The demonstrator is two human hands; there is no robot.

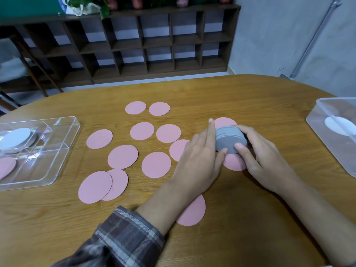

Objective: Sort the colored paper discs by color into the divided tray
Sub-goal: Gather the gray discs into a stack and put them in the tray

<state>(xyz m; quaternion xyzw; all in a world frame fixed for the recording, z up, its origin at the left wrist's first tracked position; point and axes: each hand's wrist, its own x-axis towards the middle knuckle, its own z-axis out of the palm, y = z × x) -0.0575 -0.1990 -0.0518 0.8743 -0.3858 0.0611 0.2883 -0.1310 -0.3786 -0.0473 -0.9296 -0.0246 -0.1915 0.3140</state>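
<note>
1. The oval wooden table (250, 97) carries everything.
2. A clear divided plastic tray (44, 166) sits at its left edge, with colours already kept apart inside.
3. Round pink paper discs (122, 156) lie spread mid-table, unsorted.
4. A stack of grey paper discs (230, 141), right of centre, is gripped by the left hand (200, 151) and right hand (258, 155), probably to square it for one carry.

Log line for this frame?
left hand, right hand: grip grey disc stack | pink discs: loose on table | divided tray: holds grey, pink discs

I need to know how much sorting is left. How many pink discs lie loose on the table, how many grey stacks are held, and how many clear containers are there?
Pink discs loose on the table: 13
Grey stack, held between left hand and right hand: 1
Clear containers, the divided tray and a box: 2
Total: 16
</note>
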